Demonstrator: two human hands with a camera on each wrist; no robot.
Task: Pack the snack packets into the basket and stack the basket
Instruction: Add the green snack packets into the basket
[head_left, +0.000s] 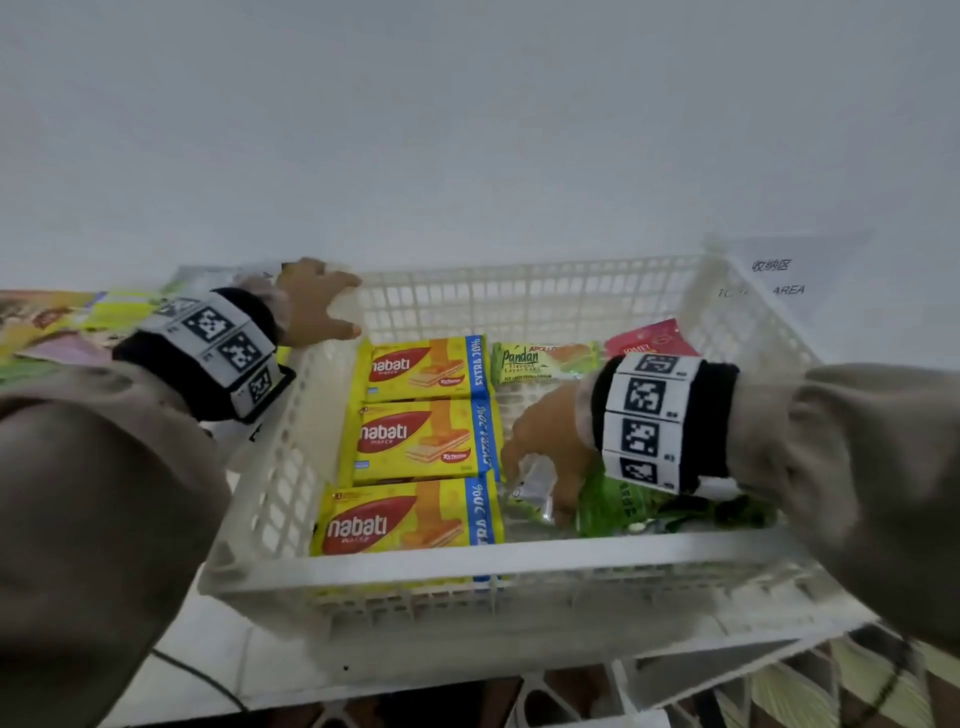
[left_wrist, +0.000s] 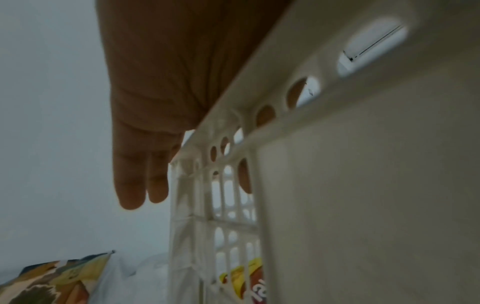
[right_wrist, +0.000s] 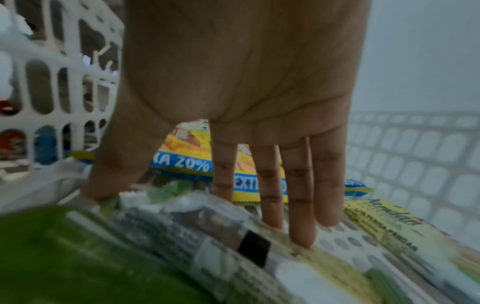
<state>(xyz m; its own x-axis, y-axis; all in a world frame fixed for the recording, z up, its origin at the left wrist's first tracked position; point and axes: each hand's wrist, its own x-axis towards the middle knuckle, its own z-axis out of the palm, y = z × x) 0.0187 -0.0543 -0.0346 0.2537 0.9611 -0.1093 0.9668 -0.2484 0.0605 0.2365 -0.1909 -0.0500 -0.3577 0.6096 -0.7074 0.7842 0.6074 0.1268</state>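
A white slotted basket (head_left: 519, 564) holds three yellow Nabati wafer packets (head_left: 426, 439) in a column on its left side. A green Pandan cake packet (head_left: 545, 358) and a red packet (head_left: 649, 338) lie at the back. My right hand (head_left: 545, 447) reaches inside. Its thumb and straight fingers (right_wrist: 298, 216) touch a green packet (right_wrist: 130, 257) lying at the front right of the basket floor. My left hand (head_left: 317, 301) rests spread on the far left corner of the basket rim (left_wrist: 363, 185), fingers straight outside, thumb inside.
More colourful snack packets (head_left: 57, 322) lie on the white table left of the basket, one of them low in the left wrist view (left_wrist: 52, 277). A paper area label (head_left: 779, 278) lies at the back right. A dark cable (head_left: 208, 680) runs near the front edge.
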